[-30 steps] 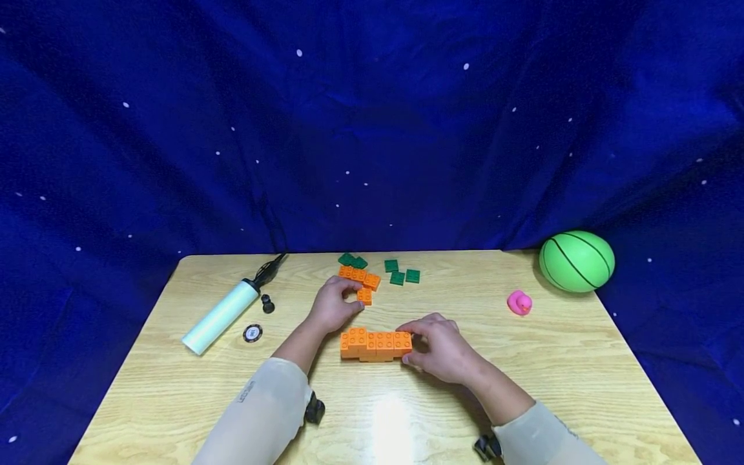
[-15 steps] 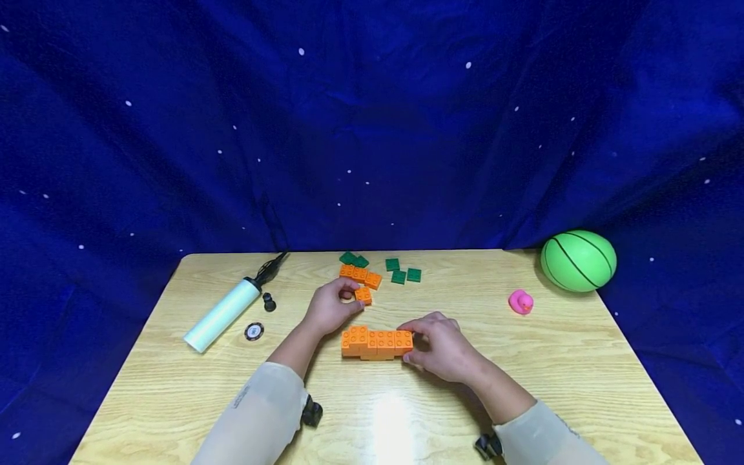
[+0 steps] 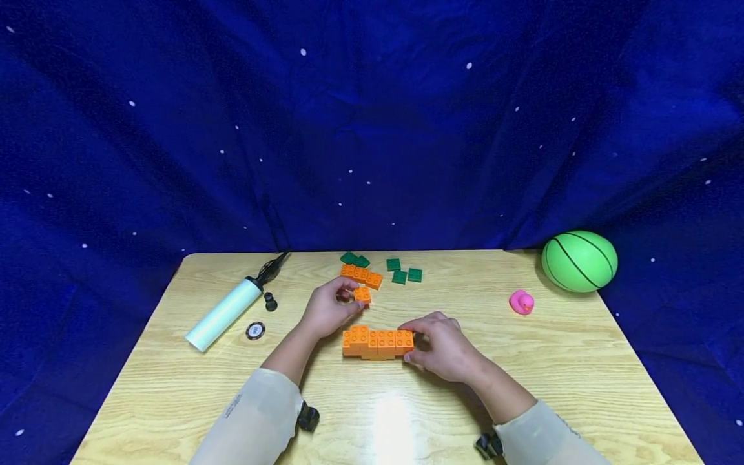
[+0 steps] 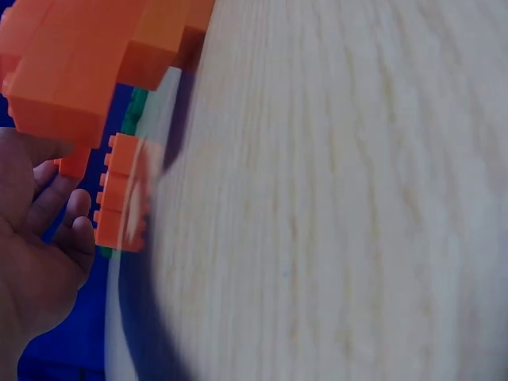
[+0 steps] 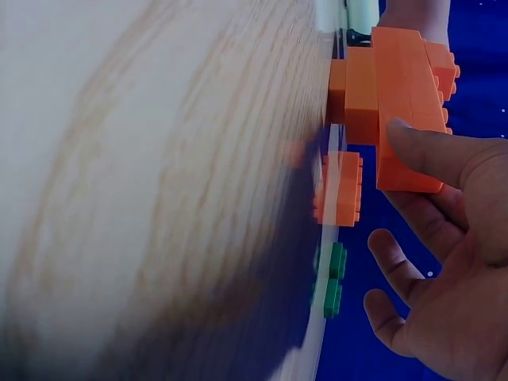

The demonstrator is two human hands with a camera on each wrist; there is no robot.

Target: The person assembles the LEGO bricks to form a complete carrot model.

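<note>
My left hand [image 3: 329,309] pinches a small orange building brick [image 3: 362,295] between thumb and fingers, in front of the other loose orange bricks. In the left wrist view that brick [image 4: 74,163] shows only partly, behind the built piece. Nearer to me lies an assembly of joined orange bricks [image 3: 378,342], stepped underneath and with one brick raised on top at its left. My right hand [image 3: 444,349] grips the right end of this assembly, thumb on the near side. The right wrist view shows the thumb pressed on the assembly [image 5: 409,103], other fingers behind it.
A row of loose orange bricks [image 3: 361,274] lies behind the left hand, with several flat green bricks [image 3: 399,277] around it. To the left are a hand pump [image 3: 225,314], a black pawn [image 3: 270,301] and a poker chip [image 3: 255,330]. A pink duck [image 3: 522,301] and green ball [image 3: 579,261] sit right.
The left hand has pinched the small orange brick, turned it and drawn it slightly toward me. The right hand keeps its hold on the assembly, almost still.
</note>
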